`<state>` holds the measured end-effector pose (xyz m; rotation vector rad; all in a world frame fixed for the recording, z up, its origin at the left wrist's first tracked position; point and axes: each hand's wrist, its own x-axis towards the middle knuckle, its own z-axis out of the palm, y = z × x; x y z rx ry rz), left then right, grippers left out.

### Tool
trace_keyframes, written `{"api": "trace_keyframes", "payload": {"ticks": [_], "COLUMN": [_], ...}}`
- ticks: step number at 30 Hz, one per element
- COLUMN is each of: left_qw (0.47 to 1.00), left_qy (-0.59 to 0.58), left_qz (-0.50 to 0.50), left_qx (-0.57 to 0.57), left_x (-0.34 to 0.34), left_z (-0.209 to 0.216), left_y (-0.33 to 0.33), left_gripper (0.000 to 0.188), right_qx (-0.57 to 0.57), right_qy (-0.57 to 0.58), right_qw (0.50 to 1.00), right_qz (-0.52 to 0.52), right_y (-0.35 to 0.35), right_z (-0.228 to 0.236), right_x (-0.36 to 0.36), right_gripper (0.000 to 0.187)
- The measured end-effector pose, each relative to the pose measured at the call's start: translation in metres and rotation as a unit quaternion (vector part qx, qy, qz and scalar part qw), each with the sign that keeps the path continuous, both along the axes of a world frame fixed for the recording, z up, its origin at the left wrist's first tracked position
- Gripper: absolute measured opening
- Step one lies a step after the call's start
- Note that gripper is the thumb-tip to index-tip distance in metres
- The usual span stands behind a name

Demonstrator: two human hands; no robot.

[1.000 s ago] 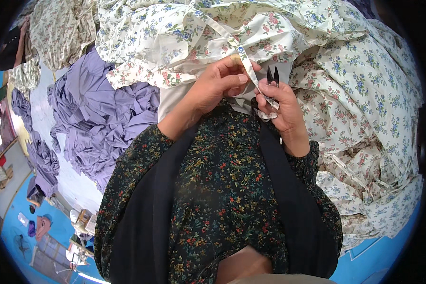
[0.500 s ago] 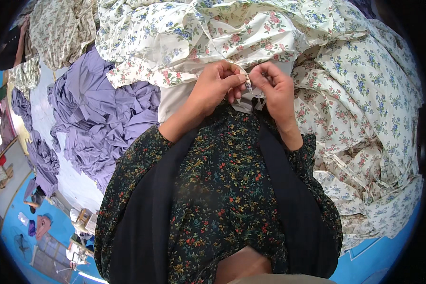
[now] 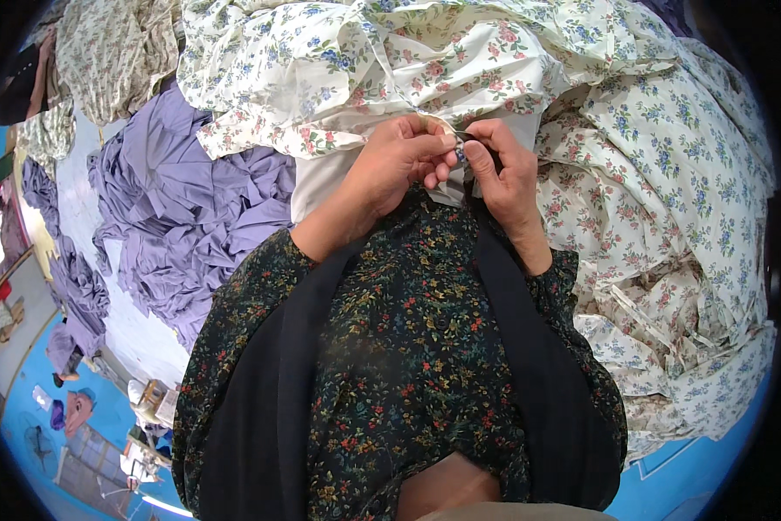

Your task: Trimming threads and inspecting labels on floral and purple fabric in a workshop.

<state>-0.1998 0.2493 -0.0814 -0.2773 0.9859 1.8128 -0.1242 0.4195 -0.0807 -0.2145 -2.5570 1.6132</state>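
Where hands meet at trim — floral cloth crowds close.

A thin white strip of cloth with a blue flower is pinched in the left hand, close by the right hand. Most of it is hidden. Just far of it, a big white cloth with red and blue flowers lies in soft, bumpy folds.

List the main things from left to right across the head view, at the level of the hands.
Smaller purple cloth bunch → large purple cloth heap → left hand → right hand → heap of pale floral cloth.
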Motion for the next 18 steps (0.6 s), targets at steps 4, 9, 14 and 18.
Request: {"api": "trace_keyframes", "payload": {"ticks": [4, 9, 14, 18], "left_qw": [1.0, 1.0, 0.997, 0.986], "left_qy": [-0.002, -0.018, -0.002, 0.141], "left_qz": [0.0, 0.024, 0.081, 0.01], "left_qx": [-0.004, -0.007, 0.006, -0.091], "left_x": [0.0, -0.008, -0.015, -0.001], "left_z": [0.002, 0.005, 0.0, 0.002], "left_y": [0.001, -0.005, -0.011, -0.004], "left_gripper": [0.01, 0.011, 0.014, 0.02], "right_qx": [0.033, -0.289, -0.341, -0.34], "right_qy": [-0.003, -0.079, -0.223, -0.227], "right_qw": [0.999, 0.953, 0.913, 0.912], "right_qz": [0.005, -0.042, -0.006, -0.019], "right_y": [0.003, 0.009, 0.017, 0.008], "right_z": [0.002, 0.004, 0.001, 0.009], "right_x": [0.002, 0.004, 0.007, 0.003], "right_gripper": [0.02, 0.022, 0.02, 0.015]}}
